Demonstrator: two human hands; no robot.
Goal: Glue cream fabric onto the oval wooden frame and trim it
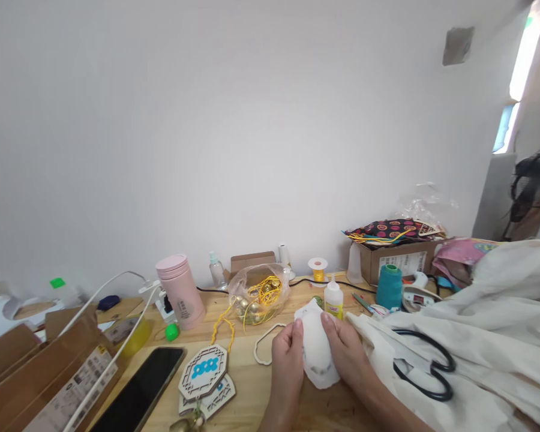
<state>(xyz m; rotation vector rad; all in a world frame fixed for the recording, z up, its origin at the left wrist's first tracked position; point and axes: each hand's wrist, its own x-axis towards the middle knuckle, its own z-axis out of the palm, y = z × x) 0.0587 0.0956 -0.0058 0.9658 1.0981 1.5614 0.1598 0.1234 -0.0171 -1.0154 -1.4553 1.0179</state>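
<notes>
Between my two hands is a small piece of white cloth (317, 345) with faint dark marks near its lower edge. My left hand (288, 351) pinches its left side, thumb on top. On the right side my right hand (345, 345) grips it the same way. Just behind the cloth stands a white glue bottle (333, 299) with a yellow label. Left of my left hand lies a thin white ring-shaped frame (260, 347). Farther left are octagonal wooden ornaments (204, 369) with blue shapes and a yellow cord. My fingers partly hide the cloth's edges.
Black-handled scissors (445, 375) lie on white fabric (490, 324) at the right. A teal thread cone (389, 287), a cardboard box (398, 258) and a yellow spool (318, 271) stand behind. Leftward are a bag of bells (247, 306), a pink tumbler (182, 294), a phone (139, 387) and an open carton (49, 372).
</notes>
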